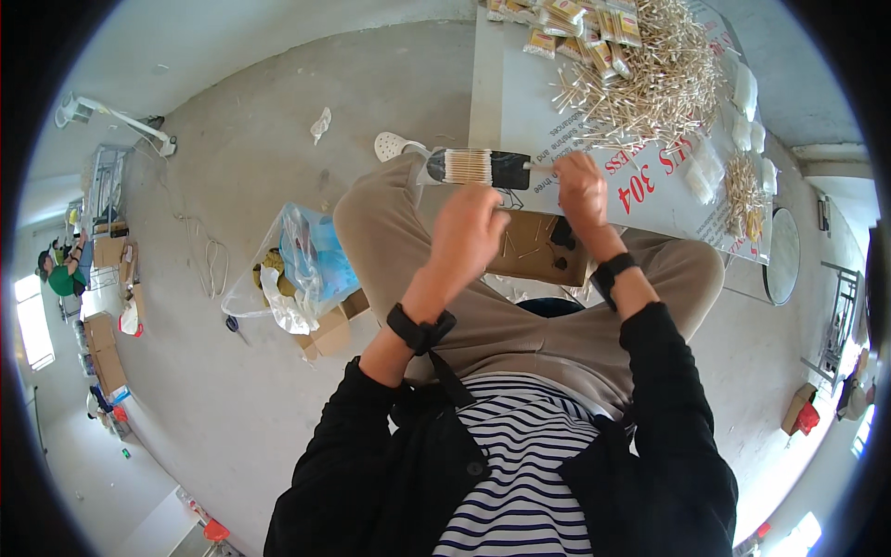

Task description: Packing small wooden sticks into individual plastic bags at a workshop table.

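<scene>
A row of cotton swabs (467, 167) lies side by side on a flat black plate (510, 171) at the table's near left edge. My right hand (583, 193) is just right of the plate, fingers pinched on a thin pale stick, apparently a cotton swab (542, 167), whose tip reaches the plate's end. Below the row, my left hand (467, 232) is closed with curled fingers; what they hold, if anything, is hidden. Beyond my right hand, a big loose heap of cotton swabs (664, 84) covers the table, with small filled packets (566, 23) at its far left.
The table (520, 107) has a printed covering. Clear bags (703, 174) and a smaller swab pile (743, 195) lie at its right. Below my hands sits an open cardboard box (529, 246) with a few swabs. A plastic bag (311, 255) stands left on the floor; a person (65, 278) is far left.
</scene>
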The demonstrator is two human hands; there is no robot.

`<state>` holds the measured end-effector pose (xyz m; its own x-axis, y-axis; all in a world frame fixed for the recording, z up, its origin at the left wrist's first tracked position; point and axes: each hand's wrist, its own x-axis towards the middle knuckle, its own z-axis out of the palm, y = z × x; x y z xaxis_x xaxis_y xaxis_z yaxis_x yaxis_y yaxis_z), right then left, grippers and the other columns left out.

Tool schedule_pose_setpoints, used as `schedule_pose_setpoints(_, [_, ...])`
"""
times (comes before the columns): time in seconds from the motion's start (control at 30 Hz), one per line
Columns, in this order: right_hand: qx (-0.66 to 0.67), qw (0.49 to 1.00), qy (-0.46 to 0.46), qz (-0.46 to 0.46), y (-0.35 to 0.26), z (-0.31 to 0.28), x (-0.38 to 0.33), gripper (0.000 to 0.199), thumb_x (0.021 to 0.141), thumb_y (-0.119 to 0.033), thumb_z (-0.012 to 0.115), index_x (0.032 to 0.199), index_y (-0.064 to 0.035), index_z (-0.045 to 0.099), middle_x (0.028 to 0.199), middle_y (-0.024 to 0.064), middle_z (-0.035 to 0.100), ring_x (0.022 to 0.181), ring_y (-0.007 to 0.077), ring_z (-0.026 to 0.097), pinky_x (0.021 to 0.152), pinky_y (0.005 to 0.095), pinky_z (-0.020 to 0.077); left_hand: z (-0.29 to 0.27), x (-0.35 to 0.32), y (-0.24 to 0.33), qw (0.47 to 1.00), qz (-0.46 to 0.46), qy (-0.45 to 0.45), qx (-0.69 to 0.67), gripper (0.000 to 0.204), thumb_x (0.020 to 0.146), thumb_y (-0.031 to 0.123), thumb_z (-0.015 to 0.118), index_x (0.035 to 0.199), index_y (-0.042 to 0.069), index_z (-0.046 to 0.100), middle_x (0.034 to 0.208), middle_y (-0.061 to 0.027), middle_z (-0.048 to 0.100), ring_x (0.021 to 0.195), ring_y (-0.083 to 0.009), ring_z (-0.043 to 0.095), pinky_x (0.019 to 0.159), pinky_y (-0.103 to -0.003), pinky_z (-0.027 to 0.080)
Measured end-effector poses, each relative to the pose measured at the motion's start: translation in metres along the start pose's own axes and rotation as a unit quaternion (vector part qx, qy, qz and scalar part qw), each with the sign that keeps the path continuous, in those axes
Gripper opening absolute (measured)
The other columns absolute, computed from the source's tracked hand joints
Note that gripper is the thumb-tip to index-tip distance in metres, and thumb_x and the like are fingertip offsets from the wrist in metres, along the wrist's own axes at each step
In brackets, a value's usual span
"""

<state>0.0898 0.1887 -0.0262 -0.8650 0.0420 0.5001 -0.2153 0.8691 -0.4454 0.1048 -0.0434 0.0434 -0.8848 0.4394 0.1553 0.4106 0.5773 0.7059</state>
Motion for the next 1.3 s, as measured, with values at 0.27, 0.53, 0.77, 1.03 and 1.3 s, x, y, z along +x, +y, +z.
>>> schedule_pose_setpoints(0.27, [0.072,0.997,-0.017,0.005,-0.044,0.022,-0.013,0.006,0.080,-0.005,0.065,0.084,-0.0063,0.061,0.084,0.0106,0.057,0.084,0.0340,0.059,0.071,0.0436,0.0497,0.047,0.009,0.010,0.968,0.099,-0.085,0.215,0.069,0.076,0.008,0.074,0.137,-0.009,0.046,0.145,-0.0262,0.045,0.136,-0.0407,0.044,0.113,-0.045,0.038])
schedule_pose_setpoints(0.53, [-0.128,0.986,-0.093,0.044,0.012,-0.004,0.054,0.024,0.085,-0.021,0.068,0.105,-0.0088,0.067,0.112,0.0118,0.062,0.115,0.0340,0.057,0.096,0.0488,0.0469,0.059,0.007,0.012,0.972,0.060,-0.126,0.190,0.083,0.072,0.014,0.080,0.141,-0.011,0.041,0.148,-0.0273,0.038,0.139,-0.0421,0.039,0.114,-0.046,0.036])
schedule_pose_setpoints(0.77, [-0.228,0.943,-0.230,0.074,0.037,0.016,0.097,0.060,0.095,-0.040,0.061,0.145,-0.0097,0.047,0.155,0.0138,0.039,0.147,0.0339,0.030,0.121,0.0500,0.0230,0.065,0.010,0.017,0.965,0.045,-0.134,0.221,0.089,0.071,0.020,0.084,0.141,-0.012,0.040,0.147,-0.0265,0.037,0.140,-0.0416,0.038,0.115,-0.045,0.035])
schedule_pose_setpoints(1.03, [-0.103,0.965,-0.203,-0.132,0.057,-0.029,0.017,0.061,0.094,-0.032,0.063,0.148,-0.0116,0.046,0.156,0.0048,0.040,0.150,0.0277,0.028,0.122,0.0496,0.0224,0.065,0.008,0.016,0.969,0.018,-0.129,0.209,0.092,0.068,0.020,0.084,0.142,-0.010,0.040,0.149,-0.0241,0.036,0.141,-0.0401,0.036,0.116,-0.046,0.033])
schedule_pose_setpoints(1.3, [-0.110,0.990,-0.069,-0.054,0.049,-0.039,0.043,0.019,0.083,-0.018,0.070,0.100,-0.0097,0.072,0.117,0.0085,0.063,0.114,0.0305,0.055,0.106,0.0492,0.0401,0.066,0.006,0.018,0.972,0.027,-0.111,0.205,0.093,0.067,0.020,0.086,0.142,-0.009,0.039,0.149,-0.0235,0.036,0.141,-0.0401,0.036,0.117,-0.046,0.032])
